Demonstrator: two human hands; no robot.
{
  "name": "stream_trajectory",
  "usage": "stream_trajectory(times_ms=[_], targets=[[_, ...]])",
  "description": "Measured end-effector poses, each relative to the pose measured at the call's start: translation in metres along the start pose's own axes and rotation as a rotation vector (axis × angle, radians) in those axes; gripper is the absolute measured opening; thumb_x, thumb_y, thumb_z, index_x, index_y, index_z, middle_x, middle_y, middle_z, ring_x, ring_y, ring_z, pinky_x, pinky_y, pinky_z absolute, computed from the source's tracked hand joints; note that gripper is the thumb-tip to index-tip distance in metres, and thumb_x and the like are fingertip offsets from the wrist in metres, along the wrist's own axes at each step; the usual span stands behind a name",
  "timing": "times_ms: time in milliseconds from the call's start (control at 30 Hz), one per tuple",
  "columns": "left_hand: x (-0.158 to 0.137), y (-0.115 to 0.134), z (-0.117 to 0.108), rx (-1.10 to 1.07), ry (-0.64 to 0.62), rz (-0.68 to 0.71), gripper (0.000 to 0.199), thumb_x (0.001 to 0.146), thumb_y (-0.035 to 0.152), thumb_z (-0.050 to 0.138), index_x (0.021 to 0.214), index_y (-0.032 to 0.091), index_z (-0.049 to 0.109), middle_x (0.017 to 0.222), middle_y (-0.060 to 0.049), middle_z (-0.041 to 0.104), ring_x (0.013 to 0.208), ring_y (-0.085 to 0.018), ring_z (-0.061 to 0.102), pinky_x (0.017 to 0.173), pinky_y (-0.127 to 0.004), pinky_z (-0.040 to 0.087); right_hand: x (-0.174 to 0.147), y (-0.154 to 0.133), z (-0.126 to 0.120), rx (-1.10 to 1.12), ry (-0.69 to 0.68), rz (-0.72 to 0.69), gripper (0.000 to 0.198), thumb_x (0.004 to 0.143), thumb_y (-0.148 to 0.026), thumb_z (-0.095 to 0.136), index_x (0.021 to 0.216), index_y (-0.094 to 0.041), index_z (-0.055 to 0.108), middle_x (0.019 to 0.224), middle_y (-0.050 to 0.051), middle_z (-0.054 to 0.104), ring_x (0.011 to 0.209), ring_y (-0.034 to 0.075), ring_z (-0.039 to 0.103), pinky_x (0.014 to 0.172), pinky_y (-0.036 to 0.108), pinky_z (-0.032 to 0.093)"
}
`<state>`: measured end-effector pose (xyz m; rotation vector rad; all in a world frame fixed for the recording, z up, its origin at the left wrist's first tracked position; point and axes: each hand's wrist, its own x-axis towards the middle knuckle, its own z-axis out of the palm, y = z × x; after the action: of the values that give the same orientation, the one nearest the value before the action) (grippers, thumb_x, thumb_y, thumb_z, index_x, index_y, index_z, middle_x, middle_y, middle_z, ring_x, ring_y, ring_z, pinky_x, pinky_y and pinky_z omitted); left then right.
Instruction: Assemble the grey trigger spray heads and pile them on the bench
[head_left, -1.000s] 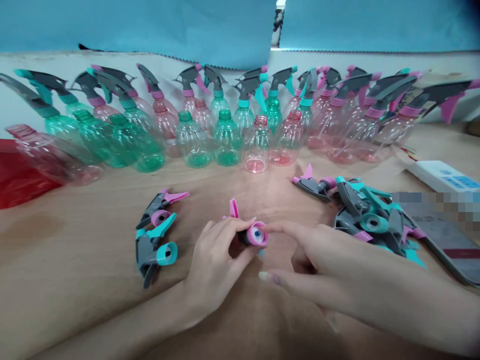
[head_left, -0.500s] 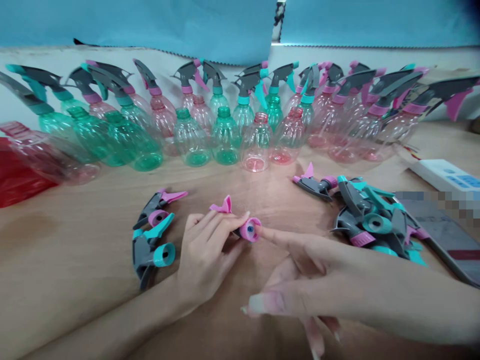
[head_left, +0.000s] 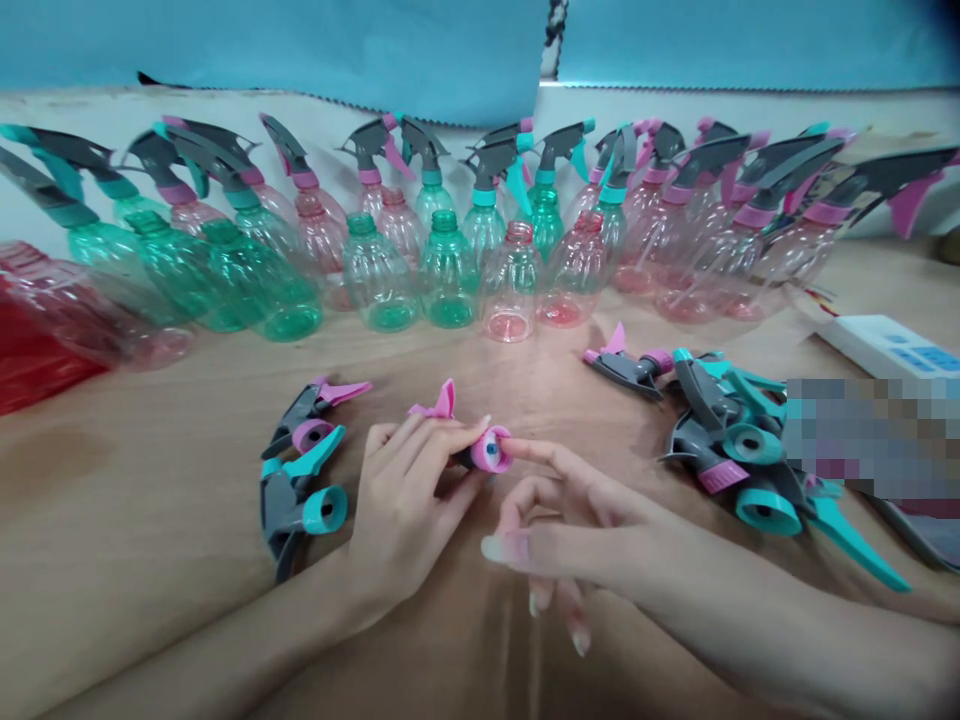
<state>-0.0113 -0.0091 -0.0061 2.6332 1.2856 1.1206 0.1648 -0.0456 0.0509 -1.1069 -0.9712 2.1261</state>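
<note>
The left hand point(head_left: 405, 505) holds a grey-and-pink plastic trigger sprayer point(head_left: 491, 450) over the wooden table point(head_left: 187, 430), well in from its back edge. The right hand point(head_left: 600, 525), loosely spread, touches the sprayer's pink collar point(head_left: 493, 468) with 1 fingertip.

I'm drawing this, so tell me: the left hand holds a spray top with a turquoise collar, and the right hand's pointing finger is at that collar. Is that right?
Not quite: the head view shows that the collar is pink, not turquoise. The left hand does hold the spray top, and the pointing finger of the right hand is at that collar.
</note>
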Motion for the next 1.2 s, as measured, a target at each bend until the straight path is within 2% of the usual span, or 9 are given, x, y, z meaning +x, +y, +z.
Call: stream_trajectory(times_ms=[200, 367, 467, 600, 767, 933, 1033, 1200], targets=[[-0.001, -0.001, 0.000, -0.018, 0.006, 0.001, 0.020, 0.084, 0.014, 0.059, 0.100, 0.024, 0.054, 0.094, -0.001, 0.067, 0.082, -0.020, 0.061, 0.069, -0.036, 0.034, 0.001, 0.007, 0.001, 0.047, 0.041, -0.045, 0.060, 0.076, -0.022, 0.067, 0.125, -0.026, 0.032, 0.083, -0.004, 0.051, 0.065, 0.009, 0.056, 0.048, 0.019, 0.047], [-0.002, -0.002, 0.001, -0.023, 0.003, -0.004, 0.020, 0.084, 0.013, 0.058, 0.100, 0.024, 0.054, 0.095, -0.001, 0.067, 0.082, -0.020, 0.061, 0.068, -0.036, 0.033, 0.003, 0.004, -0.002, 0.033, 0.041, -0.029, 0.042, 0.077, -0.021, 0.065, 0.111, -0.021, 0.041, 0.078, -0.006, 0.050, 0.060, 0.006, 0.054, 0.050, 0.018, 0.047], [-0.002, -0.002, 0.001, -0.020, -0.004, -0.004, 0.022, 0.084, 0.012, 0.058, 0.102, 0.023, 0.053, 0.095, -0.002, 0.068, 0.083, -0.020, 0.061, 0.068, -0.036, 0.033, 0.004, 0.000, -0.001, 0.026, 0.069, -0.015, 0.039, 0.074, -0.019, 0.066, 0.106, -0.019, 0.043, 0.075, -0.006, 0.051, 0.054, 0.005, 0.051, 0.049, 0.019, 0.046], [-0.003, -0.003, 0.001, -0.013, -0.008, -0.002, 0.021, 0.084, 0.013, 0.058, 0.102, 0.023, 0.053, 0.095, -0.002, 0.068, 0.083, -0.021, 0.061, 0.069, -0.036, 0.033, 0.005, -0.002, -0.002, -0.023, 0.090, -0.018, 0.038, 0.078, -0.022, 0.062, 0.111, -0.018, 0.044, 0.072, -0.005, 0.057, 0.053, 0.007, 0.052, 0.047, 0.019, 0.043], [-0.003, -0.004, 0.001, -0.016, -0.024, 0.003, 0.018, 0.085, 0.014, 0.057, 0.101, 0.022, 0.054, 0.097, -0.002, 0.068, 0.085, -0.021, 0.062, 0.070, -0.036, 0.034, 0.007, 0.002, -0.006, -0.092, 0.028, -0.004, 0.038, 0.083, -0.025, 0.059, 0.117, -0.019, 0.045, 0.065, -0.003, 0.064, 0.053, 0.008, 0.054, 0.044, 0.016, 0.039], [-0.001, -0.002, 0.002, -0.018, 0.023, 0.024, 0.012, 0.087, 0.019, 0.056, 0.099, 0.021, 0.056, 0.093, -0.002, 0.070, 0.082, -0.020, 0.064, 0.067, -0.035, 0.034, 0.008, 0.009, -0.008, -0.185, 0.054, -0.093, 0.024, 0.087, -0.022, 0.054, 0.109, -0.020, 0.046, 0.051, -0.010, 0.052, 0.047, 0.006, 0.050, 0.045, 0.015, 0.037], [0.000, -0.001, 0.002, -0.025, 0.024, 0.027, 0.012, 0.086, 0.018, 0.057, 0.098, 0.020, 0.057, 0.090, -0.002, 0.070, 0.080, -0.020, 0.063, 0.067, -0.034, 0.033, 0.012, 0.013, -0.009, -0.274, 0.083, -0.174, 0.021, 0.088, -0.019, 0.052, 0.108, -0.022, 0.043, 0.050, -0.012, 0.047, 0.045, 0.005, 0.048, 0.048, 0.016, 0.038], [0.000, -0.001, 0.002, -0.021, 0.023, 0.045, 0.011, 0.088, 0.020, 0.055, 0.098, 0.018, 0.056, 0.087, -0.002, 0.069, 0.079, -0.018, 0.063, 0.066, -0.033, 0.033, 0.018, 0.017, -0.011, -0.471, 0.153, -0.220, 0.020, 0.087, -0.024, 0.052, 0.104, -0.023, 0.041, 0.048, -0.014, 0.041, 0.043, 0.006, 0.046, 0.045, 0.019, 0.034]])
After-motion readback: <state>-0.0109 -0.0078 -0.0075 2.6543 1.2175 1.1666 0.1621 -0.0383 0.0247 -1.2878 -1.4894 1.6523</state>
